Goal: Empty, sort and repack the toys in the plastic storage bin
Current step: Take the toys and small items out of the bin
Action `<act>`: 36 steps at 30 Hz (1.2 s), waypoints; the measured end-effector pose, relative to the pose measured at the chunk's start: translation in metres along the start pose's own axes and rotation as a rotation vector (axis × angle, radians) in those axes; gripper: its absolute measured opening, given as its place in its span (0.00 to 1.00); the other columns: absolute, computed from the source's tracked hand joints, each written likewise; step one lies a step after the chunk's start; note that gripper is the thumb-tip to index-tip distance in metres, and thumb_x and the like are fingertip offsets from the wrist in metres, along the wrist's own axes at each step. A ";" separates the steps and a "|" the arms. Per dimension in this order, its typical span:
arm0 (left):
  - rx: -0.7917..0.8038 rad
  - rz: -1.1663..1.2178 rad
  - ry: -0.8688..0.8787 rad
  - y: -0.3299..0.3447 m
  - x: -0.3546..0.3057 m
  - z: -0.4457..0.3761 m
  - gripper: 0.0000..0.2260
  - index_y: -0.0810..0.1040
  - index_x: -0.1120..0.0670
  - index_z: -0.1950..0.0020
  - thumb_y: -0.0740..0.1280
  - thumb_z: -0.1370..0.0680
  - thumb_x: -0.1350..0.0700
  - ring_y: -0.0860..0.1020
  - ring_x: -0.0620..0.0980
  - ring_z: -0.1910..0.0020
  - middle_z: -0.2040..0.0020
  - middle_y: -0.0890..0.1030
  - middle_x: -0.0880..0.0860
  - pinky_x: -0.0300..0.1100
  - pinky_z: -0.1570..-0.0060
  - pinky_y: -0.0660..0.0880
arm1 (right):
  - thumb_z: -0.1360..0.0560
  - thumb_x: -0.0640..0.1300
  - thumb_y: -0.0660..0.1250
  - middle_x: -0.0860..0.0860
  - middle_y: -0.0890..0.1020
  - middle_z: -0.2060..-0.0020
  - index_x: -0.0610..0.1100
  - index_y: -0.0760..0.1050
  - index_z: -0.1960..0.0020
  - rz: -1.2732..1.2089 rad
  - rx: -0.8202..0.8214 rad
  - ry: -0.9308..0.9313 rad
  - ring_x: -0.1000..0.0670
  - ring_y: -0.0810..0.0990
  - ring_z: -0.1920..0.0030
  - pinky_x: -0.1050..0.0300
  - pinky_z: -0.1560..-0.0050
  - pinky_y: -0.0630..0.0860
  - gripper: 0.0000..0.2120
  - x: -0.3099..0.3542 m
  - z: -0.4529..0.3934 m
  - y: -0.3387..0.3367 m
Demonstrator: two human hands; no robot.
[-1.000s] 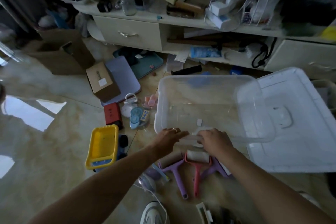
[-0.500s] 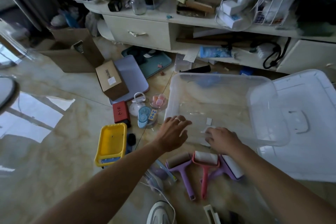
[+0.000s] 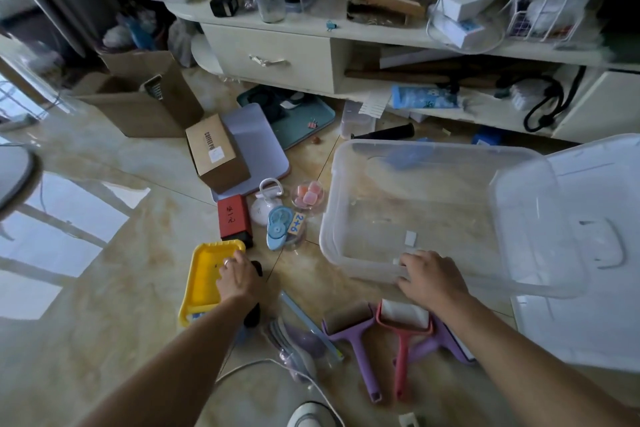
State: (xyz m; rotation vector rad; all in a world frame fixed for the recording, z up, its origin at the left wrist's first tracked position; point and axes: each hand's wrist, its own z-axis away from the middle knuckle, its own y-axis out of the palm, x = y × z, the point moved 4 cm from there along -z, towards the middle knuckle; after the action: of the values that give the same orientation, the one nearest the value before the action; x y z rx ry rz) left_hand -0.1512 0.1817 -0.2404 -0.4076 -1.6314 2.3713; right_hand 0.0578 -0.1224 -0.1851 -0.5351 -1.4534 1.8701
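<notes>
Left hand point(image 3: 239, 279) clamped on glossy yellow rectangular tray point(image 3: 204, 274), near-left. Right hand point(image 3: 431, 276) closed over near rim of clear smooth-walled plastic bin point(image 3: 349, 218).

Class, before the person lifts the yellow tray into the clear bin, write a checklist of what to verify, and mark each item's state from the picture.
1. Left hand on the yellow tray: ok, fingers rest on its right rim.
2. Firm grip closed on the tray: cannot tell, the fingers hide it.
3. Right hand steadying the clear bin: ok, it lies on the near rim.
4. Bin emptied: ok, only a few small white scraps show inside.
5. Bin opening free: not ok, a clear lid covers its right part.
6. Tray emptied: cannot tell, hand and forearm cover part of it.
</notes>
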 end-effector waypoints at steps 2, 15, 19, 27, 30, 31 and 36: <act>0.010 0.004 -0.006 0.007 0.006 -0.003 0.22 0.64 0.57 0.32 0.66 0.22 0.53 0.73 0.59 0.37 0.37 0.74 0.59 0.54 0.42 0.76 | 0.26 0.56 0.65 0.51 0.82 0.48 0.49 0.79 0.48 -0.006 0.020 0.004 0.46 0.79 0.45 0.53 0.49 0.76 0.13 0.000 -0.005 0.002; -0.099 -0.028 -0.050 -0.013 -0.036 -0.123 0.34 0.65 0.60 0.33 0.71 0.31 0.43 0.73 0.62 0.38 0.38 0.74 0.61 0.53 0.38 0.70 | 0.22 0.72 0.48 0.49 0.79 0.56 0.51 0.72 0.62 -0.575 0.336 -0.055 0.47 0.78 0.51 0.47 0.45 0.75 0.28 0.052 -0.056 -0.037; -0.030 -0.042 -0.168 0.006 -0.017 -0.152 0.38 0.61 0.60 0.28 0.70 0.29 0.41 0.72 0.63 0.34 0.34 0.73 0.62 0.57 0.35 0.70 | 0.19 0.66 0.49 0.48 0.80 0.59 0.48 0.73 0.60 -0.630 0.265 -0.045 0.47 0.78 0.54 0.47 0.48 0.76 0.26 0.040 -0.068 -0.020; -0.122 0.071 -0.193 -0.006 -0.021 -0.155 0.32 0.61 0.62 0.30 0.71 0.28 0.54 0.72 0.64 0.40 0.39 0.71 0.64 0.56 0.40 0.73 | 0.17 0.57 0.57 0.51 0.73 0.68 0.48 0.66 0.66 -0.611 0.177 -0.027 0.46 0.75 0.60 0.52 0.59 0.68 0.22 0.030 -0.078 -0.008; -0.216 0.161 -0.178 -0.022 -0.033 -0.139 0.27 0.62 0.61 0.33 0.69 0.27 0.53 0.70 0.63 0.42 0.41 0.70 0.64 0.57 0.44 0.73 | 0.17 0.55 0.57 0.50 0.72 0.68 0.48 0.64 0.67 -0.597 0.179 -0.019 0.47 0.73 0.63 0.52 0.62 0.68 0.21 0.033 -0.081 -0.014; -0.268 0.180 -0.172 -0.030 -0.039 -0.131 0.26 0.62 0.60 0.34 0.67 0.26 0.51 0.70 0.63 0.42 0.41 0.70 0.64 0.57 0.44 0.73 | 0.17 0.55 0.58 0.50 0.72 0.68 0.48 0.63 0.67 -0.596 0.177 -0.012 0.47 0.72 0.63 0.53 0.63 0.68 0.21 0.036 -0.082 -0.018; -0.511 0.267 -0.124 -0.080 -0.067 -0.074 0.26 0.60 0.57 0.34 0.61 0.27 0.45 0.66 0.63 0.39 0.39 0.67 0.62 0.57 0.40 0.66 | 0.20 0.53 0.60 0.44 0.83 0.55 0.45 0.72 0.61 -0.593 0.115 0.044 0.40 0.80 0.51 0.50 0.50 0.78 0.15 0.049 -0.095 -0.042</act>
State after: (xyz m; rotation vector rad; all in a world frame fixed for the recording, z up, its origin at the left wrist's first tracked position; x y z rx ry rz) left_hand -0.0593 0.2513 -0.1839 -0.6120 -2.3784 2.1581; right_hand 0.1014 -0.0179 -0.1673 -0.0692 -1.2854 1.4430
